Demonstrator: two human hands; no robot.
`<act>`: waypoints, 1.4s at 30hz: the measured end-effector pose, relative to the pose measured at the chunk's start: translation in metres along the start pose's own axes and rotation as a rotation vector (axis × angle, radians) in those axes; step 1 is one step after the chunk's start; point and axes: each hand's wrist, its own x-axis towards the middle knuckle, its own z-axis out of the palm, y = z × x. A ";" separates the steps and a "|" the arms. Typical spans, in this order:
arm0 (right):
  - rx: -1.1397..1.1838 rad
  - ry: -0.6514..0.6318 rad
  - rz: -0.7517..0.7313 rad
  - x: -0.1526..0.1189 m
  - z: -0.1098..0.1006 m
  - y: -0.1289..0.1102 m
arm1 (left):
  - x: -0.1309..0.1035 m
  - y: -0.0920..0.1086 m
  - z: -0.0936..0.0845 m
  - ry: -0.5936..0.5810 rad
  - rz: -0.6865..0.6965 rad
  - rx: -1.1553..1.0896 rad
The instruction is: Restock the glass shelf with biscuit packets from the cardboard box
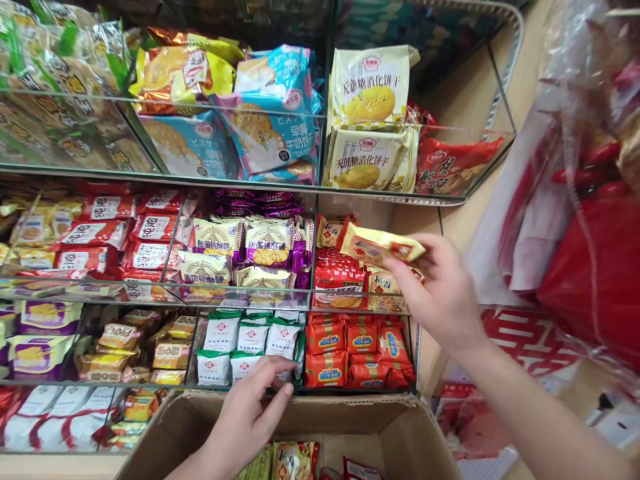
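Note:
My right hand (pixel 443 290) pinches a small yellow-and-red snack packet (pixel 370 241) between thumb and fingers. It is held in front of the middle shelf's right compartment, where red snack packets (pixel 337 283) and a cream-coloured packet (pixel 385 285) are stacked. My left hand (pixel 255 407) hovers over the cardboard box's far rim, near white-and-green packets (pixel 250 339). Its fingers are loosely bent and apart, with nothing in them. Below, inside the cardboard box (pixel 395 433), lie a cream-and-red packet (pixel 294 460) and a few others, partly cut off by the frame's edge.
Glass dividers and a clear front rail (pixel 240 298) separate the shelf compartments. Orange-red packets (pixel 327 368) fill the compartment behind the box. Above are blue biscuit packets (pixel 270 127) and cream biscuit packets (pixel 370 90). Plastic-wrapped red goods (pixel 595 267) hang at the right.

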 end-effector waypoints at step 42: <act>-0.686 -0.800 -0.086 0.105 0.094 0.038 | -0.007 -0.001 0.008 0.006 0.202 0.244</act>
